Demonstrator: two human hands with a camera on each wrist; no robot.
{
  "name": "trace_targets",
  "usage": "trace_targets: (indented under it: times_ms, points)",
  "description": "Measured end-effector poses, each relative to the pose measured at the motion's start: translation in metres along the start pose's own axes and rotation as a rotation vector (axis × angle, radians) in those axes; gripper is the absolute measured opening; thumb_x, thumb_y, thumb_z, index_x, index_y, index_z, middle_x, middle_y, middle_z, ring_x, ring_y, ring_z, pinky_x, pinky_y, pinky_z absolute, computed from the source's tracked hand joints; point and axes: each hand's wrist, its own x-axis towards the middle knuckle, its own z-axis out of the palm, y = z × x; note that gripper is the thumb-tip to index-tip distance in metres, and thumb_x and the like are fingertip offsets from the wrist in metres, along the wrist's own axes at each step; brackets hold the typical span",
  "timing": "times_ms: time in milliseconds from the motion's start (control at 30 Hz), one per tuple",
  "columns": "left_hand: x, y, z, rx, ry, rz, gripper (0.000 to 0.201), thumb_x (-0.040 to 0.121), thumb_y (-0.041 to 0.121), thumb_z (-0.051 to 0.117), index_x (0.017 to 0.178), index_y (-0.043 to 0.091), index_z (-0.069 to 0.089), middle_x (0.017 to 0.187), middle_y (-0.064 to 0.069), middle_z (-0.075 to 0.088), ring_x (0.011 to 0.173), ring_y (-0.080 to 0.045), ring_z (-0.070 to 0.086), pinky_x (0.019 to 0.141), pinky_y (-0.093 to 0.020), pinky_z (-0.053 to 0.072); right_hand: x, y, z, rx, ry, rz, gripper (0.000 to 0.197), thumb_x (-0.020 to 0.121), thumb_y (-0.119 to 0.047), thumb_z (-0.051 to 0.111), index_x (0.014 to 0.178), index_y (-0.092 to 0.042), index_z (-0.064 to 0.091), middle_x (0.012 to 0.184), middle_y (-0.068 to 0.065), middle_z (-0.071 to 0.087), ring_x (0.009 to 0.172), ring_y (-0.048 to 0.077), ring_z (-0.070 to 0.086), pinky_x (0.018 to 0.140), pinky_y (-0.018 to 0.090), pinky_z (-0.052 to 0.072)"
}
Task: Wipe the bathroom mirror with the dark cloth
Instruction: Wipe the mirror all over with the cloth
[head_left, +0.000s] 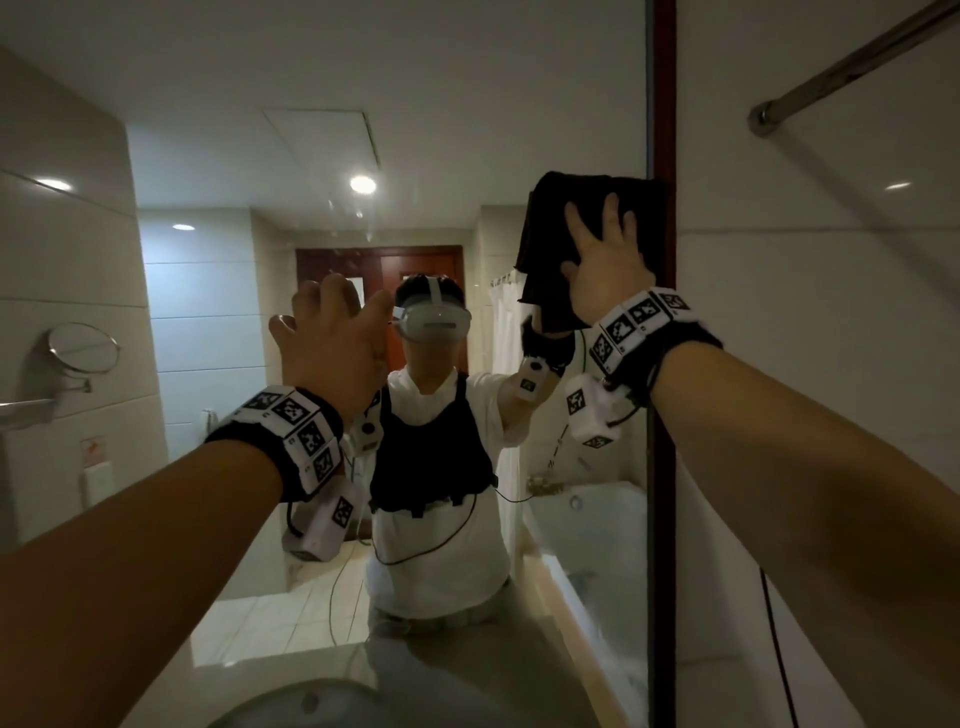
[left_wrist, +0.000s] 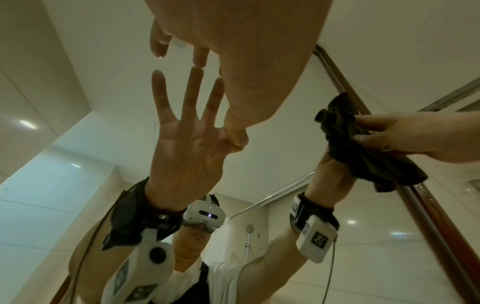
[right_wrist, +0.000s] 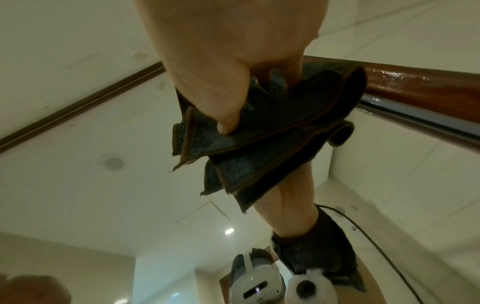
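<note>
Left hand (left_wrist: 246, 51): fingers spread, tips touching the mirror (left_wrist: 272, 174).
Right hand (left_wrist: 415, 135): grips the dark cloth (left_wrist: 363, 160) against the glass, beside the wooden frame (left_wrist: 431, 218).

The cloth (right_wrist: 272, 127) is blackish with brown edging, the mirror frame (head_left: 664, 104) reddish-brown, the wristbands (head_left: 636, 317) black-and-white patterned.

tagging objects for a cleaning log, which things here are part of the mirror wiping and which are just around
In the job: cloth, mirror, right hand gripping the cloth, left hand touching the mirror.
Just there: round mirror, rail, sink.
</note>
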Motion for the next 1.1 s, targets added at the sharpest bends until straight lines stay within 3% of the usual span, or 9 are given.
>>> trace_targets:
  times_ms: [167, 300, 433, 633, 800, 967, 1100]
  points:
    - [0.0, -0.002, 0.003, -0.004, -0.009, -0.001, 0.068, 0.067, 0.037, 0.076, 0.127, 0.036, 0.043, 0.132, -0.009, 0.038, 0.123, -0.038, 0.031, 0.087, -0.063, 0.04, -0.003, -0.005, 0.004, -0.039, 0.039, 0.002, 0.068, 0.102, -0.024, 0.046, 0.156, -0.038, 0.008, 0.165, 0.009, -0.007, 0.151, 0.034, -0.002, 0.115, 0.061, 0.026]
    - [-0.001, -0.001, 0.004, -0.01, -0.003, -0.005, 0.069, 0.066, 0.035, 0.077, 0.127, 0.036, 0.045, 0.13, -0.008, 0.038, 0.122, -0.037, 0.031, 0.087, -0.063, 0.04, -0.018, -0.017, 0.016, -0.096, 0.099, -0.092, 0.065, 0.101, -0.026, 0.049, 0.155, -0.037, 0.016, 0.165, 0.01, 0.001, 0.15, 0.036, 0.005, 0.111, 0.059, 0.033]
    - [-0.002, 0.0, 0.002, -0.008, 0.007, -0.02, 0.064, 0.068, 0.036, 0.075, 0.126, 0.036, 0.046, 0.13, -0.008, 0.039, 0.122, -0.037, 0.031, 0.087, -0.062, 0.039, -0.044, -0.034, 0.038, -0.14, 0.124, -0.167, 0.066, 0.098, -0.025, 0.053, 0.154, -0.037, 0.02, 0.165, 0.01, 0.004, 0.15, 0.037, 0.007, 0.113, 0.059, 0.029]
    - [-0.004, 0.0, 0.001, -0.022, -0.029, -0.023, 0.066, 0.07, 0.033, 0.074, 0.128, 0.035, 0.044, 0.133, -0.009, 0.037, 0.128, -0.038, 0.028, 0.089, -0.065, 0.037, -0.089, -0.039, 0.066, -0.147, 0.063, -0.272, 0.073, 0.096, -0.025, 0.056, 0.154, -0.039, 0.015, 0.165, 0.008, -0.002, 0.15, 0.035, 0.002, 0.119, 0.057, 0.015]
    - [-0.008, 0.004, -0.001, -0.019, -0.015, -0.043, 0.068, 0.068, 0.03, 0.075, 0.128, 0.036, 0.044, 0.133, -0.008, 0.037, 0.127, -0.037, 0.029, 0.089, -0.064, 0.037, -0.142, -0.032, 0.088, -0.18, -0.112, -0.354, 0.099, 0.082, -0.033, 0.072, 0.154, -0.043, 0.006, 0.164, 0.004, -0.016, 0.151, 0.032, -0.01, 0.12, 0.056, 0.006]
    - [-0.019, 0.008, -0.003, -0.047, -0.036, -0.022, 0.057, 0.077, 0.032, 0.071, 0.127, 0.037, 0.044, 0.134, -0.009, 0.036, 0.127, -0.039, 0.03, 0.09, -0.066, 0.035, -0.177, -0.023, 0.098, -0.196, -0.129, -0.427, 0.087, 0.085, -0.03, 0.069, 0.155, -0.038, 0.017, 0.166, 0.009, -0.003, 0.151, 0.034, -0.003, 0.119, 0.06, 0.012]
    - [-0.024, 0.001, -0.004, -0.024, -0.15, 0.035, 0.077, 0.074, 0.037, 0.073, 0.139, 0.041, 0.033, 0.147, -0.01, 0.024, 0.139, -0.044, 0.018, 0.094, -0.073, 0.03, -0.171, -0.021, 0.103, -0.182, -0.106, -0.422, 0.081, 0.09, -0.027, 0.064, 0.153, -0.041, 0.017, 0.166, 0.006, -0.002, 0.152, 0.032, -0.001, 0.118, 0.059, 0.015]
